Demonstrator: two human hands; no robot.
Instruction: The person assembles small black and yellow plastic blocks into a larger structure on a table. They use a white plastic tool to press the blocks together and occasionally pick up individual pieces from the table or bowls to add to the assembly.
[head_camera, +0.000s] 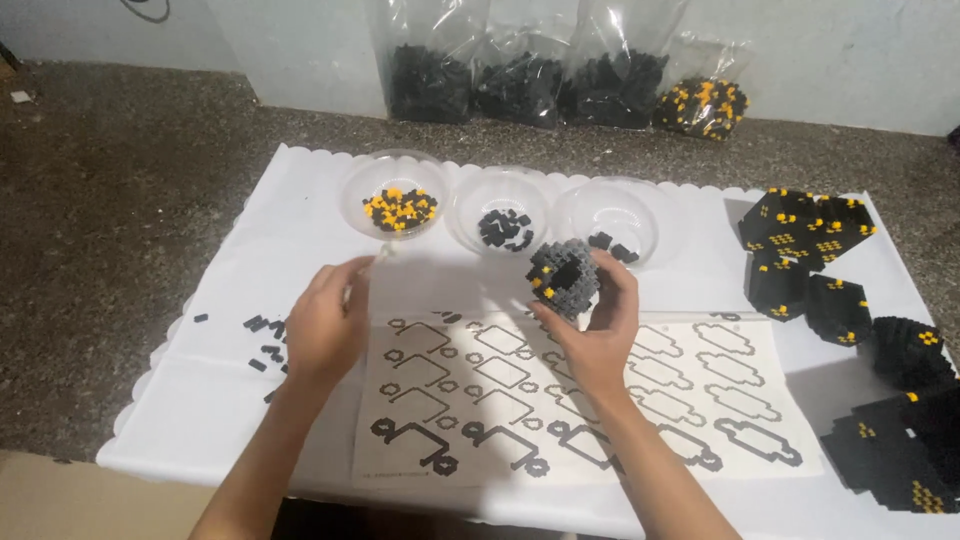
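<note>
**Head view: block cube held in your right hand, left hand at the yellow-and-black bowl**

Head view, looking down on a speckled stone tabletop (120, 250) covered by a white scallop-edged sheet (200, 400).

Your right hand (600, 330) is closed around a small cube of studded black blocks (565, 275); the cube has a square hollow in its top and a few yellow studs at its lower left edge. It is lifted above the printed diagram sheet (600, 400), in front of the bowls.

Your left hand (325, 325) has its grip pinched on something small and pale near the bowl rim; you cannot tell what it is.

Three clear round plastic bowls stand in a row:
- left bowl (355, 190): yellow and black pieces
- middle bowl (465, 205): black pieces
- right bowl (645, 215): a few black pieces

Loose black pieces (262, 335) lie on the sheet by your left wrist. Finished black cubes with yellow dots (810, 255) are heaped at the right. Four clear bags of pieces (560, 80) lean against the wall.
</note>
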